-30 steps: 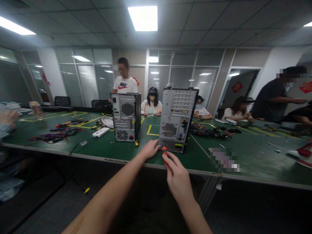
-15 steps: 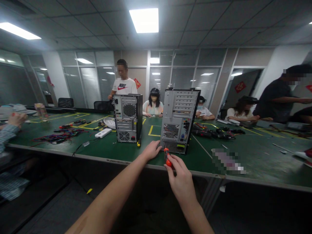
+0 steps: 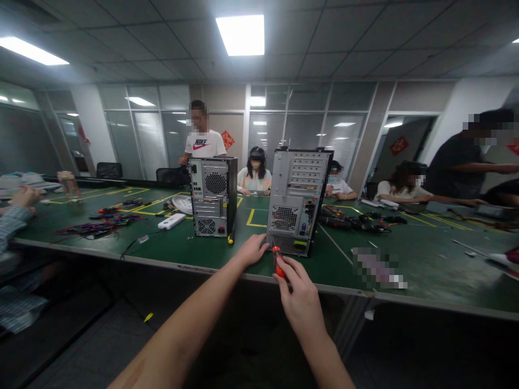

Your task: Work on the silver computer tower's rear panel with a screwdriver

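Note:
A tall grey computer case stands upright on the green table with its back panel facing me. My right hand grips a red and black screwdriver, whose tip points at the lower left of that panel. Beside the lower left edge of the same case is my left hand, its fingers reaching to the case and the thumb apart from them. A second, smaller computer case stands to the left, with a yellow-handled tool at its lower right corner.
Bundles of cables and a white power strip lie on the left. Black cables lie behind the tall case to the right. A blurred flat object is near the front edge. Several people are around the table.
My hands, the screwdriver and both cases look almost unchanged. Across the table, the standing person in the white shirt has shifted slightly left; a person's hand at the far left has moved a little.

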### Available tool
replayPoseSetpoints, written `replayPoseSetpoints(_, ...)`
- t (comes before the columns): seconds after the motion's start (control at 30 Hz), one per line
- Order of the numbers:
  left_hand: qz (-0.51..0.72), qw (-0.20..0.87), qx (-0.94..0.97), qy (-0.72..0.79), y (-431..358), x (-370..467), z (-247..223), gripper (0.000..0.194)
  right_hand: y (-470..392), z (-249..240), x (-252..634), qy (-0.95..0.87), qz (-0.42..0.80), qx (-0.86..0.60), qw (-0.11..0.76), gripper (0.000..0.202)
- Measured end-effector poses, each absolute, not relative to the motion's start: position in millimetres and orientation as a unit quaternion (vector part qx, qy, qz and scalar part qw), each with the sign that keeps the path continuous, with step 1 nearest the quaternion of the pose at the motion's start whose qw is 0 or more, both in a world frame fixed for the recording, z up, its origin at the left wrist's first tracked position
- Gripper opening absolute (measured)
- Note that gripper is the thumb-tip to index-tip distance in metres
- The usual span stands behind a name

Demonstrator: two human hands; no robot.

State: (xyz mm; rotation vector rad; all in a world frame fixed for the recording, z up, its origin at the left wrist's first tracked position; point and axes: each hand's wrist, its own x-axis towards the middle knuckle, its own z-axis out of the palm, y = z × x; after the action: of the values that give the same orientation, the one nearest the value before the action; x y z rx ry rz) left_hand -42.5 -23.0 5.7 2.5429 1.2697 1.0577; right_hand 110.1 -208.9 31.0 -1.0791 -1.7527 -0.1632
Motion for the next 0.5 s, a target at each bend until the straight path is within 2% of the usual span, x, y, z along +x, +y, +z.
replayPoseSetpoints(0.13, 0.345, 0.053, 0.837, 0.422, -23.5, -42.5, 6.4, 0.038, -209.2, 32.5, 111.0, -0.757, -0.080, -0.436, 0.480, 0.037)
replayPoseSetpoints(0.37, 0.344, 0.054, 0.837, 0.423, -25.4, -42.4, 7.7, 0.039, -207.4, 31.1, 110.2, -0.701, -0.060, -0.459, 0.542, 0.028)
replayPoseSetpoints(0.5, 0.341, 0.054, 0.838, 0.422, -26.4, -42.3, 9.0, 0.038, -208.0, 32.4, 110.2, -0.714, -0.047, -0.446, 0.537, 0.028)
